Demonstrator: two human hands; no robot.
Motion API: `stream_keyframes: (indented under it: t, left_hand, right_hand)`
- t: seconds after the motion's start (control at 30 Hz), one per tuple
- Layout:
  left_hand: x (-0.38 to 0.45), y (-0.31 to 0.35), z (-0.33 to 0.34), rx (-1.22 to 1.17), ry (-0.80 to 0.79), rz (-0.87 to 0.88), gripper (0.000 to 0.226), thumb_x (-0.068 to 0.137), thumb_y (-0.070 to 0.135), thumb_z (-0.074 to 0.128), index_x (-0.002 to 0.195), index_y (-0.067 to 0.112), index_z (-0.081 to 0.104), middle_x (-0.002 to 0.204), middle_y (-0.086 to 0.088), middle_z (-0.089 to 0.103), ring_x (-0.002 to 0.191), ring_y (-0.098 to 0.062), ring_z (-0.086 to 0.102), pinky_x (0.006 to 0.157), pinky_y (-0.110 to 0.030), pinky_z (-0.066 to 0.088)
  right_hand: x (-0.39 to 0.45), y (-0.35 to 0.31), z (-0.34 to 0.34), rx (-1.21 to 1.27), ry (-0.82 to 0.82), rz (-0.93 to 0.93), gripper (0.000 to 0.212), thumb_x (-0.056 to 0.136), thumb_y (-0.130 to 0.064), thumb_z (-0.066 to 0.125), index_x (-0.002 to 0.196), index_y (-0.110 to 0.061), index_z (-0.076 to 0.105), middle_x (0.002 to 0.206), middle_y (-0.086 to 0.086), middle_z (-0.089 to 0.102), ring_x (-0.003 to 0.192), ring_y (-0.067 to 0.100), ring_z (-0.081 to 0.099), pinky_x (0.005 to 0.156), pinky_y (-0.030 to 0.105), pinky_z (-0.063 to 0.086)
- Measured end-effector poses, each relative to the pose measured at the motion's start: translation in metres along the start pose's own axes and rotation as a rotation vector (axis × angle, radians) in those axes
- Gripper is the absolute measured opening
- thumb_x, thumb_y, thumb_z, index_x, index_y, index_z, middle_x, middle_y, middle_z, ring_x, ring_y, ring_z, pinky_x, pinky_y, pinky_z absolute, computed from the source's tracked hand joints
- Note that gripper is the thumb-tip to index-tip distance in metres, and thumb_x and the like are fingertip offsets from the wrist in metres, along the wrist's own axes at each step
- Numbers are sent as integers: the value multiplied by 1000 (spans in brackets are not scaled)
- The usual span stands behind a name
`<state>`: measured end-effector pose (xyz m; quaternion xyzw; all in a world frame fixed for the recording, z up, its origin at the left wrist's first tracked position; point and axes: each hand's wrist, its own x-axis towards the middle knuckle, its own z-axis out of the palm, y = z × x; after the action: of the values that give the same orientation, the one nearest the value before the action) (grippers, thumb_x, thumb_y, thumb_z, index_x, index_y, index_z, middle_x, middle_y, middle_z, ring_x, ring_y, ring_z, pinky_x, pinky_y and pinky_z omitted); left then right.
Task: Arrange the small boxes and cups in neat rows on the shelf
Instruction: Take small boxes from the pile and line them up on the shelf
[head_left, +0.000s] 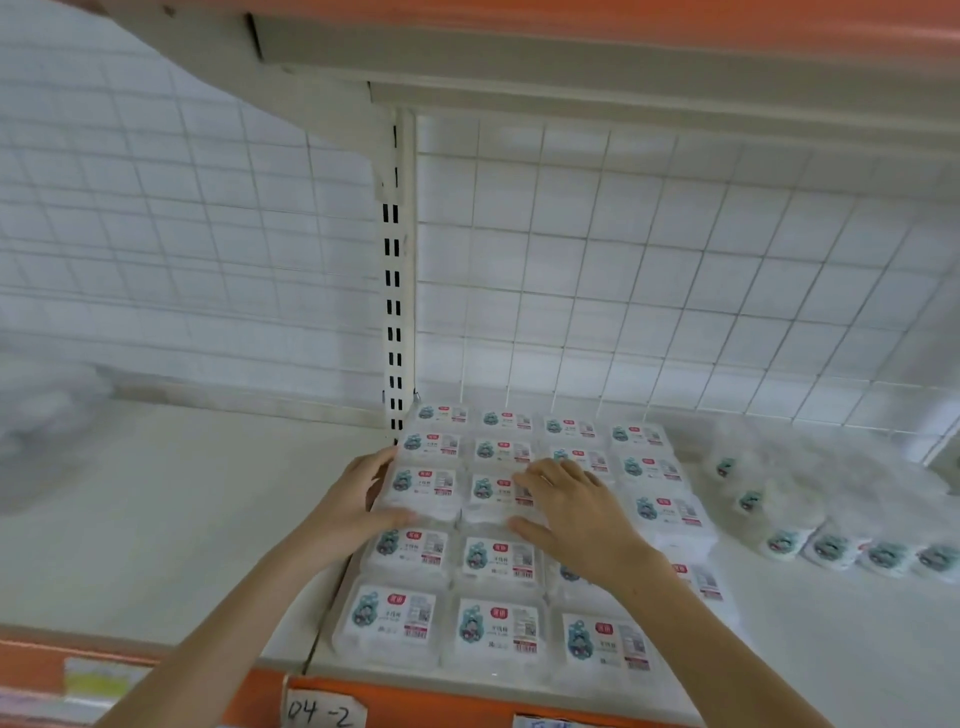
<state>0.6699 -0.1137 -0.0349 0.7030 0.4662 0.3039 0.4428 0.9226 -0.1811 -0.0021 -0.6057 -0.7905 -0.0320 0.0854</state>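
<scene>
While both hands work in the middle of the frame, the small boxes (498, 558) lie flat on the white shelf (156, 519), labels up, in a grid that runs from the orange front edge (415, 696) back to the wire grid panel (649, 270). That layout lets each label be read from above and keeps the columns square against the slotted upright (393, 291). The left hand (358, 506) cups the left side of 1 box (423, 491) in the 3rd row from the front, fingers (376, 460) curled along its far corner and thumb pressing its near edge, probably to push it in line with its neighbours. The right hand (576, 512) rests flat over the boxes just right of it, fingers straight and spread, holding nothing, seemingly to steady that part of the row while the other hand squares up. At the right of the frame, the cups (831, 548) lie on their sides in a loose curve, not yet set in rows; those farther back are too blurred to count. A handwritten tag (324, 712) sits at the lower edge.
</scene>
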Motion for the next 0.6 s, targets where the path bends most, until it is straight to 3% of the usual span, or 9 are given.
stream_keyframes:
  t: [0.1, 0.43, 0.53, 0.6]
  left_hand:
    - [5, -10, -2, 49, -22, 7, 98, 50, 60, 81, 134, 31, 39, 130, 4, 46, 117, -13, 52, 96, -43, 47]
    - [12, -8, -3, 51, -41, -30, 92, 49, 41, 82, 130, 29, 38, 126, 1, 49, 111, -14, 55, 91, -42, 51]
    - [4, 9, 1, 54, -41, 1, 68, 64, 18, 81, 119, 25, 42, 114, 9, 53, 106, -10, 56, 83, -29, 51]
    - [-6, 20, 2, 102, 45, 60, 57, 74, 12, 74, 116, 27, 39, 108, 15, 48, 99, -5, 52, 79, -20, 44]
  right_hand:
    - [0, -2, 1, -5, -47, 37, 49, 92, -46, 45, 133, -18, 42, 136, -2, 40, 127, 18, 36, 106, 33, 29]
    - [-9, -22, -3, 63, -10, 165, 56, 92, -44, 46, 141, -21, 32, 146, -5, 33, 135, 14, 27, 112, 33, 17]
    - [-17, -29, -8, 114, 44, 176, 60, 90, -45, 51, 142, -24, 30, 149, -6, 28, 137, 15, 23, 112, 35, 16]
    - [-26, -31, -13, 135, 95, 170, 58, 90, -44, 52, 140, -23, 32, 147, -6, 31, 136, 15, 26, 111, 34, 18]
